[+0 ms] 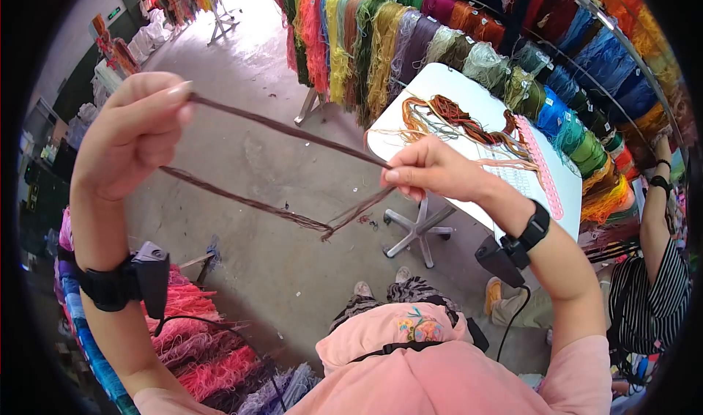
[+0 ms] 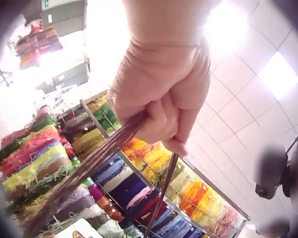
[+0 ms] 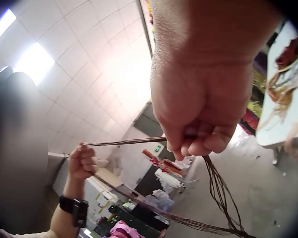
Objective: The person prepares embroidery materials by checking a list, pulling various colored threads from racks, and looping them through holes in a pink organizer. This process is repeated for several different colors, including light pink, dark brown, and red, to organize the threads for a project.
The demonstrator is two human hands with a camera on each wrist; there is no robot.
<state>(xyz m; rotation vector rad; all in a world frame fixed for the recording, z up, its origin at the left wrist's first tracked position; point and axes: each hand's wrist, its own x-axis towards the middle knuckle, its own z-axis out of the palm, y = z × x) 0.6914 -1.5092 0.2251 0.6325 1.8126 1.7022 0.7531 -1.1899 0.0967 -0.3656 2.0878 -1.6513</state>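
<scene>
A dark brown skein of thread (image 1: 285, 128) is stretched between the two raised hands. My left hand (image 1: 135, 136) has its fingers curled round one end; in the left wrist view the strands (image 2: 89, 161) pass out of both sides of that hand (image 2: 161, 99). My right hand (image 1: 439, 169) pinches the other part between thumb and fingers. Below the taut upper length, a looser length sags and meets the right hand's strands at a low bend. In the right wrist view, thin separate strands (image 3: 219, 191) hang under the right hand (image 3: 203, 109).
A white table (image 1: 432, 85) at the right carries orange and brown threads (image 1: 461, 118) and a pink strip (image 1: 540, 166). Racks of coloured yarn (image 1: 381, 49) stand behind it. Red yarn (image 1: 212, 356) lies lower left. A wheeled base (image 1: 419, 230) is under the table; another person (image 1: 648, 290) is at the right.
</scene>
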